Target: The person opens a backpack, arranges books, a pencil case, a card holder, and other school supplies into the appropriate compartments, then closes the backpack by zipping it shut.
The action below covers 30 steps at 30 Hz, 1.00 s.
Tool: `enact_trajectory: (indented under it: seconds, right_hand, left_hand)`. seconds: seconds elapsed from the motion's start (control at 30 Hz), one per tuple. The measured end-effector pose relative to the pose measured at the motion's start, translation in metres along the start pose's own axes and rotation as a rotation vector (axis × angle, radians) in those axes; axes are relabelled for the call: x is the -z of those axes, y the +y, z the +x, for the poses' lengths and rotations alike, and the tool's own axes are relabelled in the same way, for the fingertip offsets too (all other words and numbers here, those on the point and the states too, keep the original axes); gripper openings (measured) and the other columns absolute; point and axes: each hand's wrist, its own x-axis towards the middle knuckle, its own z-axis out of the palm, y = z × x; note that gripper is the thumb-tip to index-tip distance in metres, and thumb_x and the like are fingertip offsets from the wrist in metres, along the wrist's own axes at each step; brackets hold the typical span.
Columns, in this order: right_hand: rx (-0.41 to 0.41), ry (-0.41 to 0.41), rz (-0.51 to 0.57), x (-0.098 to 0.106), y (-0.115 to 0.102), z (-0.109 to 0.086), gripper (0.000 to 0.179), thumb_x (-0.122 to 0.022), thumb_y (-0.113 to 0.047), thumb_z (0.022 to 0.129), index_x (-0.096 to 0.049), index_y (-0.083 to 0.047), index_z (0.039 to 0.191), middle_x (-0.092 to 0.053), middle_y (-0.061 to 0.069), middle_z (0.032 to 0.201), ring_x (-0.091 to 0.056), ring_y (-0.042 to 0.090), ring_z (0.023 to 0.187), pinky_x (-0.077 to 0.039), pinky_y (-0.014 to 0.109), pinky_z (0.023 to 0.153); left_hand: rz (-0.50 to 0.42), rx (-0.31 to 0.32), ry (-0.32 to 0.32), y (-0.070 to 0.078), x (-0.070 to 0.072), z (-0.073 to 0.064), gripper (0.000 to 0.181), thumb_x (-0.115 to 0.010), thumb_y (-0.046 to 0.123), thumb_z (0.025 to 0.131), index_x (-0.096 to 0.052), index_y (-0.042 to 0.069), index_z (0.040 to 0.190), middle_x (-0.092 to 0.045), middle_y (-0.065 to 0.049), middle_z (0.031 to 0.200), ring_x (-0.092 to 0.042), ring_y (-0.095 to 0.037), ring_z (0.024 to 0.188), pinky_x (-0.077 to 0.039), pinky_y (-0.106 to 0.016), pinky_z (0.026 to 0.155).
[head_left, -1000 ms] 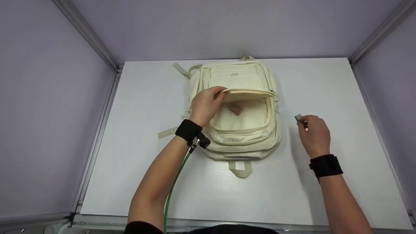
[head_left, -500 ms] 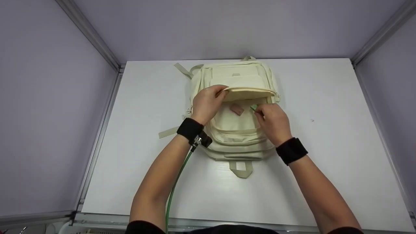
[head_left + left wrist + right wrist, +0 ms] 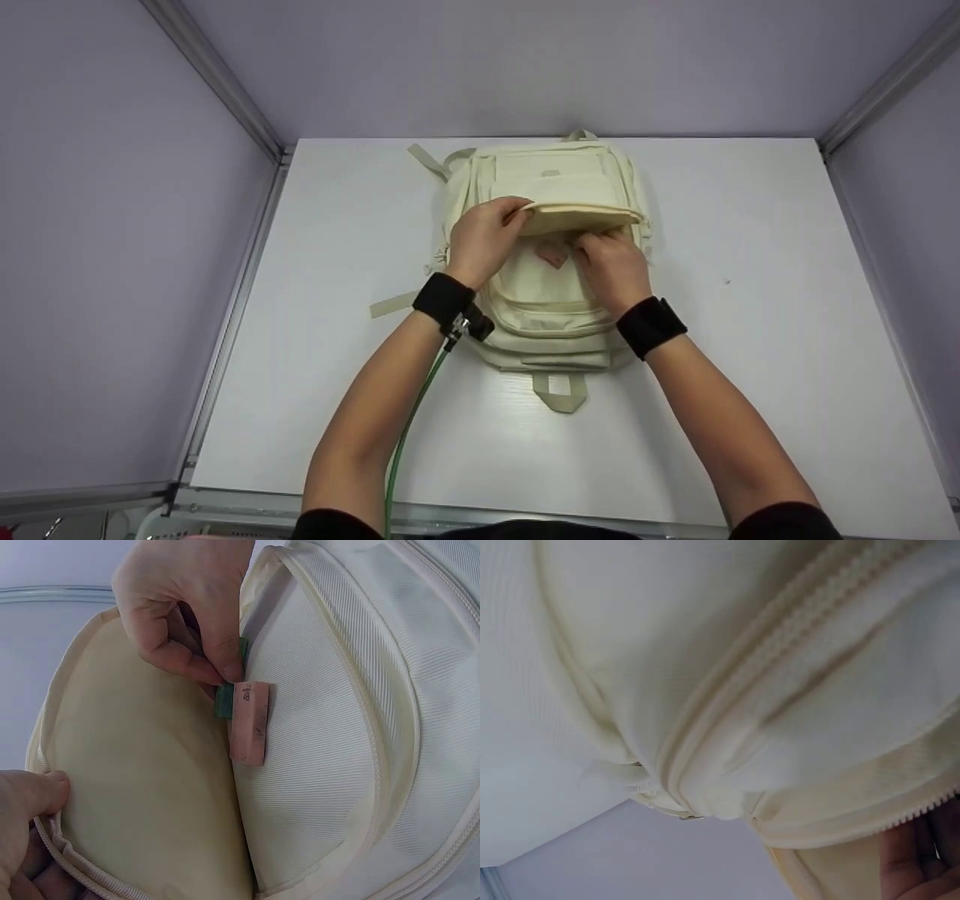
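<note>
A cream backpack (image 3: pixel 547 341) lies on the white table, its front pocket unzipped. My left hand (image 3: pixel 484 236) pinches the edge of the pocket flap (image 3: pixel 589 217) and holds it raised. Inside the pocket rests a pink eraser (image 3: pixel 250 724) with a small "4B" mark. My right hand (image 3: pixel 615 262) reaches under the flap. In the left wrist view its thumb and fingers pinch a green eraser (image 3: pixel 223 702) right beside the pink one, partly hidden behind the fingers. The right wrist view shows mostly the bag's fabric and a zipper (image 3: pixel 922 808).
Pale panels (image 3: pixel 525 67) wall the table at the back and sides. Backpack straps (image 3: pixel 394 304) stick out to the left, and a loop (image 3: pixel 559 403) points toward me. A tiny speck (image 3: pixel 727 282) lies on the table to the right. A green cable (image 3: pixel 409 431) runs along my left forearm.
My right hand has come from the table on the right into the open pocket, bringing the green eraser down next to the pink one. The left hand keeps holding the flap.
</note>
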Motion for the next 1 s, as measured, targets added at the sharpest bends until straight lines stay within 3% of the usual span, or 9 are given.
enact_trajectory:
  seconds: [0.2, 0.3, 0.47, 0.6, 0.67, 0.77, 0.83, 1.0]
  right_hand:
    - [-0.021, -0.013, 0.003, 0.0, 0.001, -0.001, 0.009, -0.072, -0.006, 0.095, -0.069, -0.003, 0.088, -0.07, 0.014, 0.08, -0.063, 0.037, 0.078, -0.053, 0.049, 0.069]
    - [0.004, 0.019, 0.02, 0.004, -0.001, -0.008, 0.008, -0.073, -0.006, 0.094, -0.069, -0.003, 0.088, -0.07, 0.013, 0.083, -0.063, 0.035, 0.079, -0.053, 0.047, 0.07]
    - [0.153, 0.218, 0.084, 0.02, -0.01, -0.02, 0.004, -0.072, 0.0, 0.092, -0.073, -0.002, 0.095, -0.071, 0.014, 0.093, -0.064, 0.035, 0.086, -0.053, 0.046, 0.076]
    - [0.2, 0.387, 0.104, 0.038, -0.01, -0.014, 0.025, -0.073, -0.001, 0.09, -0.074, -0.005, 0.115, -0.07, 0.014, 0.114, -0.062, 0.037, 0.101, -0.048, 0.05, 0.086]
    - [0.175, 0.383, 0.089, 0.045, -0.004, -0.009, 0.034, -0.073, -0.004, 0.091, -0.071, -0.007, 0.125, -0.067, 0.014, 0.123, -0.059, 0.037, 0.11, -0.045, 0.052, 0.091]
    - [0.132, 0.303, 0.066, 0.049, 0.006, -0.006, 0.037, -0.073, -0.008, 0.094, -0.068, -0.005, 0.13, -0.066, 0.014, 0.127, -0.058, 0.037, 0.118, -0.044, 0.054, 0.096]
    - [0.107, 0.261, 0.064, 0.048, 0.01, -0.007, 0.03, -0.072, -0.01, 0.096, -0.071, -0.003, 0.125, -0.069, 0.014, 0.12, -0.061, 0.037, 0.114, -0.047, 0.052, 0.095]
    - [0.094, 0.252, 0.096, 0.044, 0.012, -0.016, 0.014, -0.074, -0.007, 0.094, -0.075, -0.001, 0.107, -0.071, 0.013, 0.103, -0.065, 0.034, 0.097, -0.052, 0.048, 0.084]
  left_hand:
    - [0.006, -0.009, 0.007, 0.001, -0.001, 0.0, 0.023, -0.065, 0.034, 0.102, -0.078, 0.024, 0.119, -0.075, 0.009, 0.111, -0.069, -0.006, 0.098, -0.053, -0.03, 0.083]
    - [-0.003, -0.018, -0.004, 0.0, -0.002, -0.003, 0.024, -0.064, 0.034, 0.103, -0.078, 0.023, 0.12, -0.076, 0.008, 0.111, -0.069, -0.007, 0.097, -0.053, -0.029, 0.081]
    - [-0.003, -0.031, -0.017, -0.004, 0.0, -0.007, 0.026, -0.064, 0.035, 0.103, -0.077, 0.022, 0.12, -0.076, 0.007, 0.111, -0.069, -0.006, 0.096, -0.053, -0.028, 0.081]
    - [0.022, -0.048, -0.011, -0.006, 0.004, -0.008, 0.025, -0.064, 0.033, 0.103, -0.077, 0.022, 0.121, -0.075, 0.006, 0.113, -0.069, -0.007, 0.099, -0.053, -0.028, 0.082]
    - [0.035, -0.06, -0.011, -0.008, 0.004, -0.01, 0.025, -0.064, 0.032, 0.103, -0.076, 0.022, 0.123, -0.075, 0.006, 0.113, -0.069, -0.007, 0.094, -0.053, -0.029, 0.079]
    - [0.074, -0.089, -0.009, -0.01, 0.003, -0.015, 0.025, -0.064, 0.028, 0.104, -0.075, 0.021, 0.125, -0.075, 0.005, 0.114, -0.07, -0.008, 0.091, -0.053, -0.029, 0.075]
    - [0.1, -0.122, -0.01, -0.011, 0.001, -0.02, 0.025, -0.064, 0.025, 0.104, -0.075, 0.021, 0.126, -0.075, 0.004, 0.115, -0.07, -0.01, 0.086, -0.053, -0.03, 0.07]
    - [0.16, -0.234, 0.013, -0.019, -0.006, -0.036, 0.026, -0.066, 0.02, 0.101, -0.075, 0.02, 0.126, -0.076, 0.002, 0.114, -0.072, -0.014, 0.087, -0.056, -0.033, 0.068]
